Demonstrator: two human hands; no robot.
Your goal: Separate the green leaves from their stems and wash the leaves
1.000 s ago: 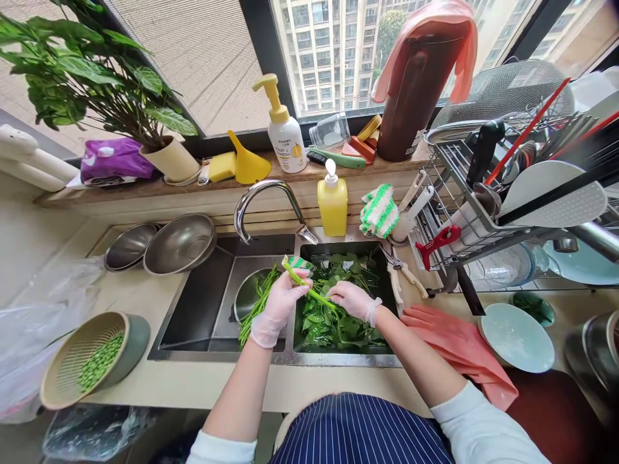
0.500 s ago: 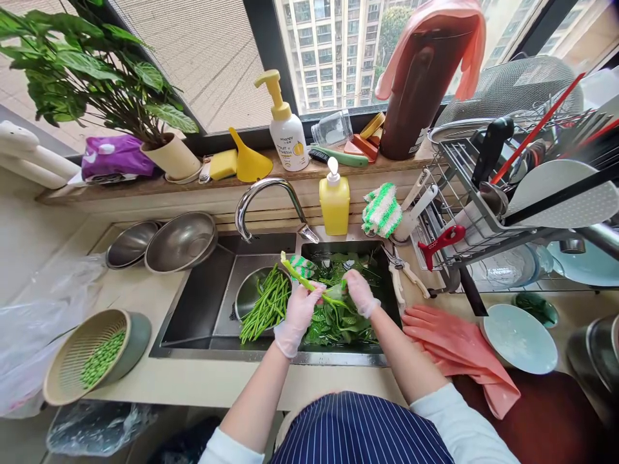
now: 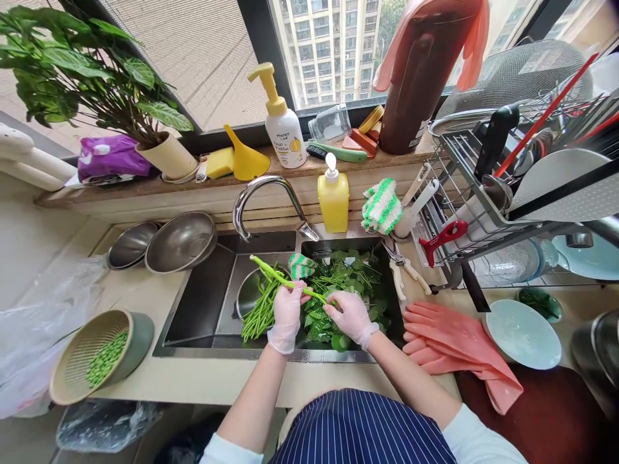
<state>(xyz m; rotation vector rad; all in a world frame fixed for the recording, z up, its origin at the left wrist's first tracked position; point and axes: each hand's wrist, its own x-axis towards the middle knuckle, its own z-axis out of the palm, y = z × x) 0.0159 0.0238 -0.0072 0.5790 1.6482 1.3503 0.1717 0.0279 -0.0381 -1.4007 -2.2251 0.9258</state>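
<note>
Both hands wear thin clear gloves over the sink. My left hand (image 3: 287, 312) is closed around a long green stalk (image 3: 273, 273), which slants from upper left to lower right. My right hand (image 3: 351, 316) pinches the stalk's lower right end, with green leaves hanging just beneath it. Under the hands, leafy greens (image 3: 355, 274) float in the water of the right basin. Left of my left hand, cut green stems (image 3: 261, 312) fill a metal bowl (image 3: 245, 293). A green-and-white striped cloth (image 3: 300, 265) lies behind the stalk.
The faucet (image 3: 264, 183) and yellow soap bottle (image 3: 333, 203) stand behind the sink. At left are metal bowls (image 3: 181, 241) and a basket (image 3: 65, 380) of green beans. Scissors (image 3: 406, 270), pink gloves (image 3: 454, 341), a pale plate (image 3: 522, 333) and a dish rack (image 3: 483, 219) sit at right.
My right hand has moved down and left onto the stalk's lower end. My left hand has shifted slightly left, and the stalk's upper end now reaches farther left over the bowl.
</note>
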